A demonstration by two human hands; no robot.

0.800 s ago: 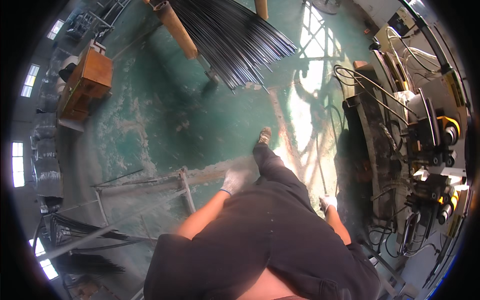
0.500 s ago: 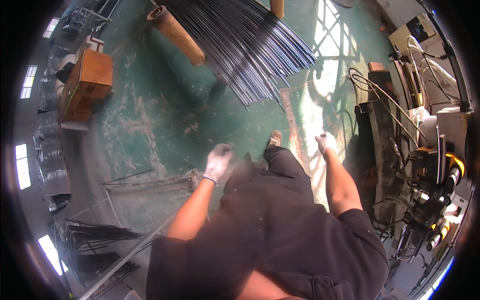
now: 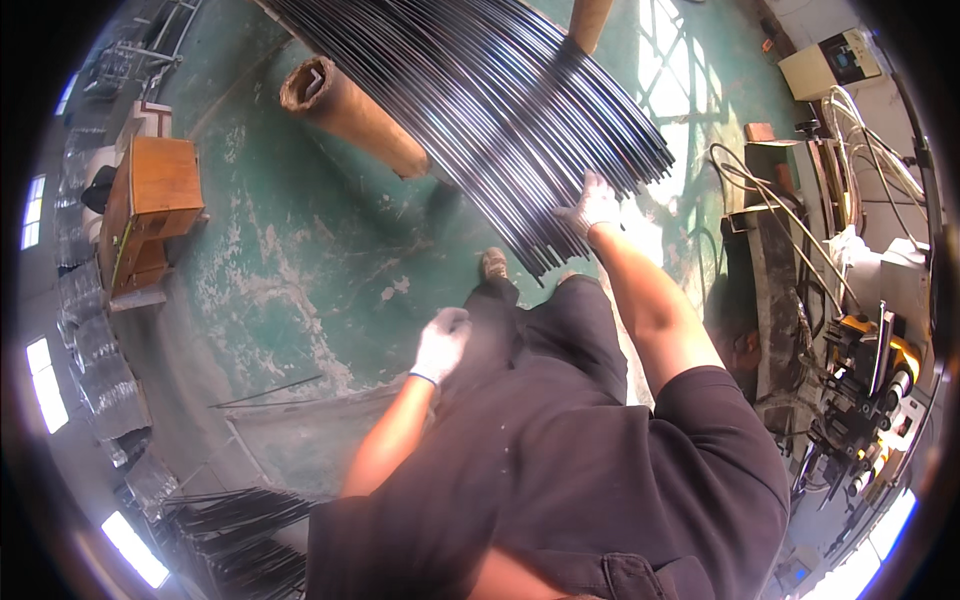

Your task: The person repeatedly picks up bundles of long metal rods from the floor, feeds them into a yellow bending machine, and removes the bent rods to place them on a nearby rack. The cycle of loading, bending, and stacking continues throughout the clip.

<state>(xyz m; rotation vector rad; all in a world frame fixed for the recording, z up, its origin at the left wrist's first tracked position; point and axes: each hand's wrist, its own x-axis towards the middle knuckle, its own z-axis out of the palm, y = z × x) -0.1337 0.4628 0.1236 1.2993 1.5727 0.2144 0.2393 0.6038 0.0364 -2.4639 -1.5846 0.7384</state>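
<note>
A wide bundle of long, thin dark metal rods (image 3: 500, 110) spreads from the top of the view, its near ends slightly uneven. My right hand (image 3: 594, 207), in a whitish work glove, reaches to the near ends at the bundle's right side. Its thumb and fingers are apart, laid against the rods without gripping any. My left hand (image 3: 443, 343), in a similar glove with a blue cuff edge, hangs beside my left thigh, away from the rods. Its fingers are curled in, and nothing shows in them.
Left of the rods is a thick brown cardboard tube (image 3: 365, 125); another tube (image 3: 590, 22) rises at the top. A wooden cabinet (image 3: 165, 195) stands at left. Machinery (image 3: 865, 400) and looping cables (image 3: 765, 185) line the right. More dark rods (image 3: 240, 525) lie at lower left.
I have come closer to the rod bundle, which now appears nearer. My right hand has moved forward and left onto the rod ends, its fingers spreading. My left hand remains low, by my thigh.
</note>
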